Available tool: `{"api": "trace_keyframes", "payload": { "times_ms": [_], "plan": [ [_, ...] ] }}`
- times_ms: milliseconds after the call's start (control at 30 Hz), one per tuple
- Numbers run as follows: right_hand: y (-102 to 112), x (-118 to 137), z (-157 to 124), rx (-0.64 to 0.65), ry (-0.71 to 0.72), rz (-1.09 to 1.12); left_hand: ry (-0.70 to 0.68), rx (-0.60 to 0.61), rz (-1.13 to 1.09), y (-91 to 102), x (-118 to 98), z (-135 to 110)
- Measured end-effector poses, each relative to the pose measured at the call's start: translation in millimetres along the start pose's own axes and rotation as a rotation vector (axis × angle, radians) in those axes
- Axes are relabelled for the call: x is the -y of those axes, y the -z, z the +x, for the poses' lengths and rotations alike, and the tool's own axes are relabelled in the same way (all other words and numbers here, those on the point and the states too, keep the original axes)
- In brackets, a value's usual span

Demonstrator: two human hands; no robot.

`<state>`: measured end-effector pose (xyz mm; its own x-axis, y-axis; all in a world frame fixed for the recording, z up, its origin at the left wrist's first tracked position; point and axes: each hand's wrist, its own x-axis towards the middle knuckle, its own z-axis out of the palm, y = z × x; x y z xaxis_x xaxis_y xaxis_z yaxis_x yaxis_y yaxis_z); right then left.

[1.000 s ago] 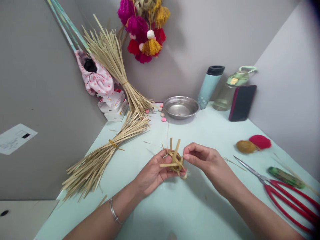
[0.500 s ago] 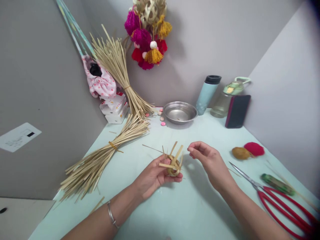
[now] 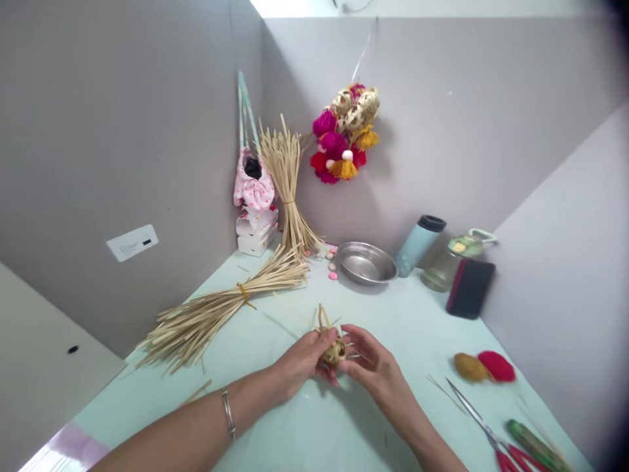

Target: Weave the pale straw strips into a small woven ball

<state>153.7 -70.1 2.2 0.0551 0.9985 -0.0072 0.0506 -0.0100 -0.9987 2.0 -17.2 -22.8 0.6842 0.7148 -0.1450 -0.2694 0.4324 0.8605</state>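
Observation:
A small woven ball [image 3: 335, 353] of pale flat strips sits between my hands above the table, with loose strip ends standing up from its top. My left hand [image 3: 310, 359] grips it from the left, thumb on top and fingers underneath. From the right, my right hand [image 3: 369, 362] reaches the ball, its thumb and fingertips curled against that side. Whether those fingertips also pinch a single strip is too small to tell. A silver bangle [image 3: 228, 414] circles my left wrist.
Bundled strips [image 3: 211, 321] lie at left; another bundle [image 3: 289, 190] stands behind. A metal bowl [image 3: 367, 263], a blue tumbler [image 3: 420, 246], a bottle [image 3: 449, 262] and a phone [image 3: 470, 288] are at the back. Yarn [image 3: 496, 366] and red-handled scissors [image 3: 479, 419] lie at right.
My right hand, apart from the ball before, has come left to touch it. The ball has turned in my left hand. The camera view has tilted up and shifted left.

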Motion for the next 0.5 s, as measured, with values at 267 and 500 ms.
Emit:
{"api": "trace_keyframes", "payload": {
  "times_ms": [267, 500],
  "plan": [
    [-10.8, -0.3, -2.2, -0.073, 0.057, 0.089, -0.012, 0.036, 0.046, 2.4, -1.1, -2.6],
    [-5.6, -0.6, 4.4, -0.148, 0.05, 0.022, -0.153, 0.008, -0.012, 9.2, -7.1, 3.3]
  ]
}}
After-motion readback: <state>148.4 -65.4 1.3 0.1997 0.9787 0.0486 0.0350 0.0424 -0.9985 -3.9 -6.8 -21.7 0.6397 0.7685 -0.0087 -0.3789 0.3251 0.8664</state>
